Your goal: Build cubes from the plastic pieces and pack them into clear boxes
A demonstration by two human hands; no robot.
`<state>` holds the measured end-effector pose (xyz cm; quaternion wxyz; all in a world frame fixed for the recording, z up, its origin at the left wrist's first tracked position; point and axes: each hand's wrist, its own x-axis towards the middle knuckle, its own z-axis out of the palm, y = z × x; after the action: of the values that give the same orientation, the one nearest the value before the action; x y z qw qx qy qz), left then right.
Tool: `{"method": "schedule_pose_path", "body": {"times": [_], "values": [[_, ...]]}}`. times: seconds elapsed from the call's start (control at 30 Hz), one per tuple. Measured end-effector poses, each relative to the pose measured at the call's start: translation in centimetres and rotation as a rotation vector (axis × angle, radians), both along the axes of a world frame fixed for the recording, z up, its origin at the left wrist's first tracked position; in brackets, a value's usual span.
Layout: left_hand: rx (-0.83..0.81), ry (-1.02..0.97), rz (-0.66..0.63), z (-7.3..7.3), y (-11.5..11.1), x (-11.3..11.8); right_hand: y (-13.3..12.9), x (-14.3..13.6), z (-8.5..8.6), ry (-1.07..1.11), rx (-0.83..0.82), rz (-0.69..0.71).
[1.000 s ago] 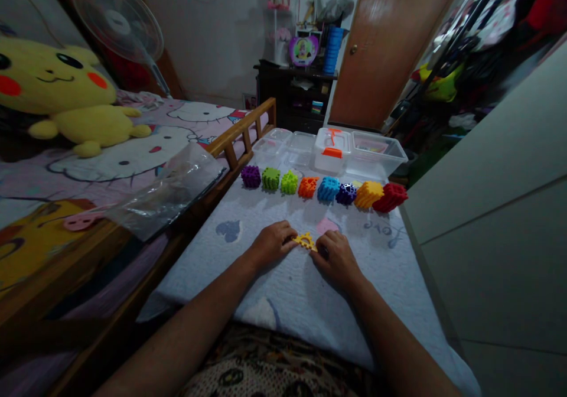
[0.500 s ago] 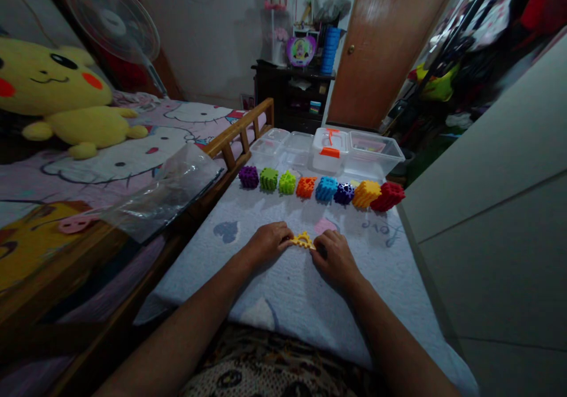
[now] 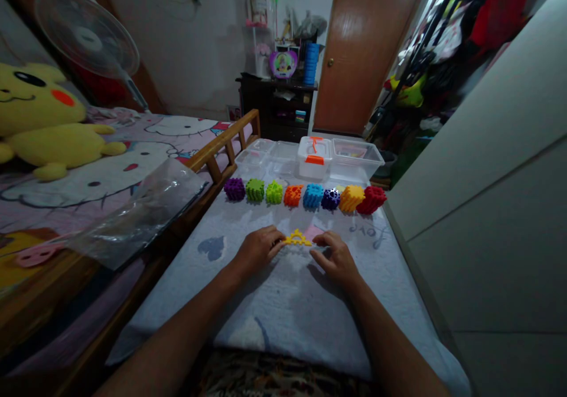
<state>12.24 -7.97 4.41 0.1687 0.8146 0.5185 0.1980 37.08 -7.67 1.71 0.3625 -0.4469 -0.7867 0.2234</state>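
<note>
My left hand (image 3: 261, 248) pinches the left end of a small yellow toothed plastic piece (image 3: 297, 237) with an arch in its middle, held just above the cloth. My right hand (image 3: 335, 256) hovers by the piece's right end, thumb and fingers apart, not touching it. Beyond both hands runs a row of stacked plastic pieces: purple (image 3: 234, 189), dark green (image 3: 254, 190), lime green (image 3: 274, 192), orange (image 3: 293, 195), light blue (image 3: 313, 196), dark blue (image 3: 331, 198), yellow-orange (image 3: 352, 198) and red (image 3: 372, 200).
A pale blue cloth (image 3: 283, 302) covers the table. Behind the row stand a lidded clear box (image 3: 314, 166) with orange clips and an open clear bin (image 3: 358, 159). A wooden bed rail (image 3: 221, 142) borders the left; a plastic bag (image 3: 146, 217) lies over it. A white cabinet (image 3: 496, 225) borders the right.
My right hand has let go of the yellow piece's right end and its fingers have spread. My left hand keeps its pinch. The camera view has shifted somewhat.
</note>
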Motion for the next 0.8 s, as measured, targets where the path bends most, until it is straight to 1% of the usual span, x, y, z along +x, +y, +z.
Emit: {"method": "schedule_pose_path", "body": {"times": [0.07, 0.13, 0.27, 0.33, 0.4, 0.43, 0.5, 0.57, 0.63, 0.7, 0.73, 0.8], "values": [[0.055, -0.019, 0.033, 1.3, 1.0, 0.8, 0.3, 0.8, 0.3, 0.067, -0.017, -0.066], [0.121, -0.027, 0.042, 2.8, 2.2, 2.1, 0.6, 1.4, 0.3, 0.099, -0.026, -0.126], [0.220, -0.009, -0.053, 5.5, 4.6, 5.4, 0.9, 1.5, 0.0, 0.116, -0.028, -0.186], [0.251, 0.012, -0.097, 6.4, 5.4, 6.8, 1.0, 1.4, -0.2, 0.163, -0.054, -0.198], [0.264, 0.031, -0.119, 6.7, 5.8, 7.7, 1.1, 1.4, -0.2, 0.282, -0.121, -0.226], [0.264, 0.038, -0.120, 6.6, 5.7, 8.0, 1.2, 1.5, -0.1, 0.374, -0.171, -0.238], [0.259, 0.051, -0.113, 6.0, 5.3, 8.1, 1.3, 1.8, 0.0, 0.599, -0.286, -0.242], [0.253, 0.086, -0.099, 4.9, 4.6, 7.9, 1.4, 2.1, 0.1, 0.813, -0.406, -0.228], [0.246, 0.141, -0.098, 3.7, 3.9, 7.4, 1.5, 2.2, 0.2, 0.928, -0.487, -0.233], [0.231, 0.182, -0.103, 2.7, 3.3, 6.9, 1.4, 2.3, 0.3, 0.904, -0.496, -0.248], [0.219, 0.193, -0.104, 2.3, 3.1, 6.7, 1.4, 2.2, 0.3, 0.841, -0.474, -0.253], [0.186, 0.199, -0.101, 1.7, 3.0, 6.3, 1.2, 2.1, 0.4, 0.644, -0.392, -0.251]]}}
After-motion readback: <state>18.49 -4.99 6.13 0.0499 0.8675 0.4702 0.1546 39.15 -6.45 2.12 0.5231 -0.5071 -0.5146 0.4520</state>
